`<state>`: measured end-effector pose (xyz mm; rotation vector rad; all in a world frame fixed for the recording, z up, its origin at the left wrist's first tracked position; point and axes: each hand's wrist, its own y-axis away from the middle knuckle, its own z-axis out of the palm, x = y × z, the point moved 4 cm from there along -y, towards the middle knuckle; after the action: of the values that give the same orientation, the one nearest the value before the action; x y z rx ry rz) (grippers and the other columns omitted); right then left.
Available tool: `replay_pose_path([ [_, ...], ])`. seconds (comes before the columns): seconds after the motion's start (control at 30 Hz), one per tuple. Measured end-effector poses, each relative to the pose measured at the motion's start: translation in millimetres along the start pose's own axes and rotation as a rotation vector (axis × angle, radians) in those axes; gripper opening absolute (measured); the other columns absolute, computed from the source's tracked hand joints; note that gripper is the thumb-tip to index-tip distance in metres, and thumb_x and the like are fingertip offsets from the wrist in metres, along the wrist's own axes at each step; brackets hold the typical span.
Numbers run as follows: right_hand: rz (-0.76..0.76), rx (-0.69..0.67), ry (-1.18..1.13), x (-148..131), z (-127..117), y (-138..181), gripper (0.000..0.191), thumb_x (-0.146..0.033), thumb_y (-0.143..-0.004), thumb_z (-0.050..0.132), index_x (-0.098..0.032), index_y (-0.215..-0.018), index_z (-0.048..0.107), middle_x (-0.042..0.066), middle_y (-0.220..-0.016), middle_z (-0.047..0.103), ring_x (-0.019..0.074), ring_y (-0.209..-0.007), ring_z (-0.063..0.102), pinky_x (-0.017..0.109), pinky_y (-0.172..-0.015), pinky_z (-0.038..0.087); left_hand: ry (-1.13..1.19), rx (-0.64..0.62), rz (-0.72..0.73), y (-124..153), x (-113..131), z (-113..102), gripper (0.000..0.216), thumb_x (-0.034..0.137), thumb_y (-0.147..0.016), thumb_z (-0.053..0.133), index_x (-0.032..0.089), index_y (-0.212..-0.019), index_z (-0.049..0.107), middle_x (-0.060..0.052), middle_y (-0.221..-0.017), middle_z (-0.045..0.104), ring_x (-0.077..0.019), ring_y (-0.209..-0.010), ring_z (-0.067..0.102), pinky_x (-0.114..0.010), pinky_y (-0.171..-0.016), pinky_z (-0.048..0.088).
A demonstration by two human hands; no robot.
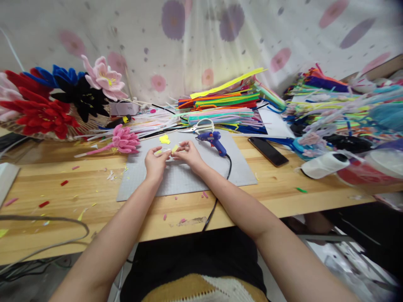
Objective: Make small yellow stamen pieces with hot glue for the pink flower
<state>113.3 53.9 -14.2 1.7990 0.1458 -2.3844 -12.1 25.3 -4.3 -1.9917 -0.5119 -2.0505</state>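
Observation:
My left hand (156, 162) and my right hand (188, 153) meet over a grey cutting mat (189, 178), fingers pinched on a small yellow fuzzy piece (174, 149) held between them. A thin pale stem seems to run through the pinch. More yellow scraps (164, 139) lie just beyond my hands. A blue glue gun (214, 140) rests on the mat right of my right hand, with white-handled scissors (201, 125) behind it.
A pink pipe-cleaner flower (122, 141) lies left of the mat. Red, blue, black and pink flowers (63, 102) fill a basket at far left. Piles of coloured pipe cleaners (226, 105) line the back. A black phone (267, 151) and a white device (324, 164) sit at right.

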Motion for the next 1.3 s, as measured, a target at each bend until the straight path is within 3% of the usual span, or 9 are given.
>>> replay_pose_path([
  [0.2,-0.022,-0.028,0.106,2.2,2.2,-0.4,0.048,-0.019,-0.053,0.072,-0.021,-0.086,0.036,-0.011,-0.064,0.054,0.0065,-0.056,0.059,0.025,-0.060,0.052,0.004,0.004,-0.008,1.8,1.7,0.8,0.054,0.025,-0.055,0.072,0.012,-0.103,0.052,-0.006,-0.076,0.067,-0.0104,-0.056,0.057,-0.017,-0.041,0.030],
  [0.43,0.008,-0.065,0.057,2.4,4.3,0.9,0.042,-0.019,-0.059,0.068,-0.022,-0.084,0.035,-0.011,-0.061,0.055,0.0094,-0.060,0.064,0.025,-0.062,0.051,0.018,-0.019,-0.014,3.6,4.0,2.1,0.052,0.022,-0.056,0.071,0.011,-0.103,0.052,-0.005,-0.074,0.066,-0.0092,-0.053,0.055,-0.017,-0.039,0.029],
  [0.7,0.029,-0.069,0.017,2.2,4.6,1.1,0.043,-0.018,-0.058,0.070,-0.021,-0.084,0.036,-0.011,-0.061,0.057,0.0098,-0.059,0.064,0.025,-0.060,0.053,0.021,-0.022,-0.009,3.8,4.4,2.1,0.048,0.019,-0.058,0.071,0.012,-0.102,0.055,-0.006,-0.076,0.068,-0.0113,-0.060,0.060,-0.019,-0.048,0.040],
  [1.07,0.054,-0.054,-0.074,1.8,2.0,1.6,0.044,-0.016,-0.058,0.072,-0.020,-0.084,0.037,-0.009,-0.061,0.060,0.0094,-0.059,0.064,0.023,-0.061,0.052,0.066,-0.044,-0.037,3.8,5.5,1.5,0.056,0.031,-0.063,0.068,0.009,-0.112,0.053,-0.009,-0.081,0.067,-0.0094,-0.055,0.056,-0.016,-0.037,0.028],
  [1.3,0.084,-0.091,-0.126,4.1,-0.1,-0.1,0.048,-0.019,-0.056,0.074,-0.021,-0.085,0.036,-0.007,-0.065,0.063,0.0108,-0.061,0.065,0.026,-0.062,0.053,0.081,-0.083,-0.029,5.8,4.2,3.6,0.058,0.020,-0.059,0.069,0.011,-0.113,0.053,-0.009,-0.086,0.068,-0.0078,-0.055,0.055,-0.016,-0.039,0.029],
])
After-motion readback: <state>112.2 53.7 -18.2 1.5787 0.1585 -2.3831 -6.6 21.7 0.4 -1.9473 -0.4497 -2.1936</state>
